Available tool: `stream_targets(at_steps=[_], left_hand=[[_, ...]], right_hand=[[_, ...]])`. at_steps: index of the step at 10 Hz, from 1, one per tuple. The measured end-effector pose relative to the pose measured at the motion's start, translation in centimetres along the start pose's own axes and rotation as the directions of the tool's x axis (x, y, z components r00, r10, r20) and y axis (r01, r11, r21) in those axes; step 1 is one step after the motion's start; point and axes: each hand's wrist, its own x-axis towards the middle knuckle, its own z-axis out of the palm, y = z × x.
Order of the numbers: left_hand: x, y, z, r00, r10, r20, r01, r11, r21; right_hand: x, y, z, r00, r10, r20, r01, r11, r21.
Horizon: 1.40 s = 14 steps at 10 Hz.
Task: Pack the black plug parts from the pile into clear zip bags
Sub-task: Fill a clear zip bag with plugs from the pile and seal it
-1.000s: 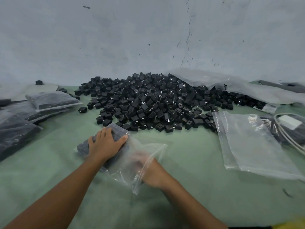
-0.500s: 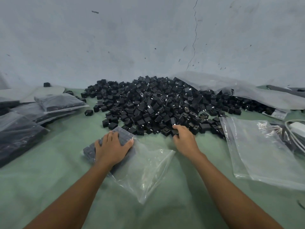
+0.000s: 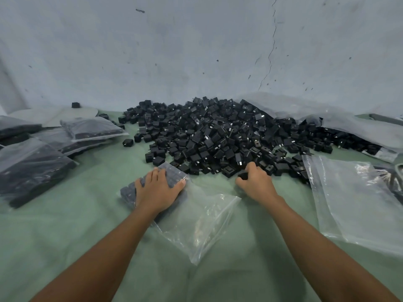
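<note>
From my seat on the remote feed, the big pile (image 3: pixel 218 138) of black plug parts sits on the green tabletop (image 3: pixel 65 247), right up against the grey wall (image 3: pixel 196 51). Pretty much everything else is arranged around it.

At the pile's near edge, left of its middle, a clear zip bag (image 3: pixel 200 221) lies flat on the tabletop. The end of the bag that touches the pile is packed with a neat block of plug parts (image 3: pixel 172 174). The other end is see-through, flat, and reaches back toward the camera.

The left hand (image 3: pixel 159 190) lies palm down on that block, fingers straight and a bit spread, pressing it through the plastic. The right hand (image 3: pixel 256 182) is at the pile's near edge too, just right of the bag. Its fingers are curled in, with a black plug part (image 3: pixel 243 175) pinched against the thumb. I can't tell if there's more than one in that grip.

Left of the pile, well apart from it, filled bags (image 3: pixel 91 128) lie stacked and overlapping, dark with parts. One stray part (image 3: pixel 128 142) sits alone just off the pile's left edge.

Right of the pile, a stack of empty clear bags (image 3: pixel 353 203) lies flat, its far left corner in among the outermost parts. Behind the pile on that same side, a big crumpled plastic sheet (image 3: pixel 340 123) drapes over some of the parts.
</note>
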Motion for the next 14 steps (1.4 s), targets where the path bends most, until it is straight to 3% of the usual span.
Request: stream_targets(at_steps=[1, 2, 3, 4, 6, 7, 8, 9, 10, 12, 13, 14], left_hand=[[0.0, 0.0, 0.0, 1.0, -0.004, 0.007, 0.004, 1.0, -0.006], [0.0, 0.0, 0.1, 1.0, -0.006, 0.006, 0.006, 1.0, -0.003], [0.1, 0.0, 0.1, 1.0, -0.005, 0.006, 0.005, 1.0, 0.002], [0.1, 0.1, 0.0, 1.0, -0.003, 0.012, 0.003, 1.0, 0.009], [0.0, 0.1, 0.0, 1.0, -0.001, 0.017, 0.0, 1.0, 0.019], [0.0, 0.1, 0.0, 1.0, 0.002, 0.016, -0.003, 1.0, 0.024], [0.0, 0.1, 0.0, 1.0, -0.001, 0.019, 0.0, 1.0, 0.024], [0.0, 0.2, 0.1, 1.0, -0.002, 0.015, 0.001, 1.0, 0.025], [-0.1, 0.2, 0.1, 1.0, 0.01, 0.002, -0.01, 0.999, 0.032], [-0.2, 0.1, 0.2, 1.0, 0.01, -0.005, -0.01, 0.999, 0.035], [-0.1, 0.1, 0.2, 1.0, 0.008, -0.01, -0.008, 0.999, 0.034], [-0.1, 0.1, 0.3, 1.0, 0.009, -0.01, -0.008, 0.999, 0.039]], right_hand=[[-1.7, 0.7, -1.2, 1.0, 0.025, 0.0, -0.025, 0.996, 0.084], [-5.4, 0.8, -2.7, 0.992, 0.127, 0.014, -0.121, 0.902, 0.413], [-11.0, 0.8, -2.8, 0.98, 0.19, 0.056, -0.183, 0.762, 0.622], [-15.5, -0.1, -2.0, 0.978, 0.097, 0.183, -0.204, 0.619, 0.759], [-15.9, -5.0, 0.4, 0.892, -0.103, 0.439, -0.342, 0.48, 0.808], [-13.9, -7.1, 1.5, 0.89, -0.087, 0.447, -0.423, 0.206, 0.882], [-11.6, -8.7, 2.4, 0.88, -0.029, 0.475, -0.475, 0.012, 0.88], [-9.6, -9.8, 3.0, 0.848, 0.015, 0.53, -0.51, -0.25, 0.823], [-8.5, -11.4, 3.7, 0.869, 0.022, 0.494, -0.471, -0.268, 0.841], [-8.6, -12.3, 5.4, 0.916, 0.191, 0.354, -0.382, 0.138, 0.914], [-9.2, -12.1, 6.3, 0.965, 0.099, 0.241, -0.26, 0.424, 0.868], [-9.3, -12.2, 6.4, 0.972, 0.138, 0.191, -0.234, 0.467, 0.853]])
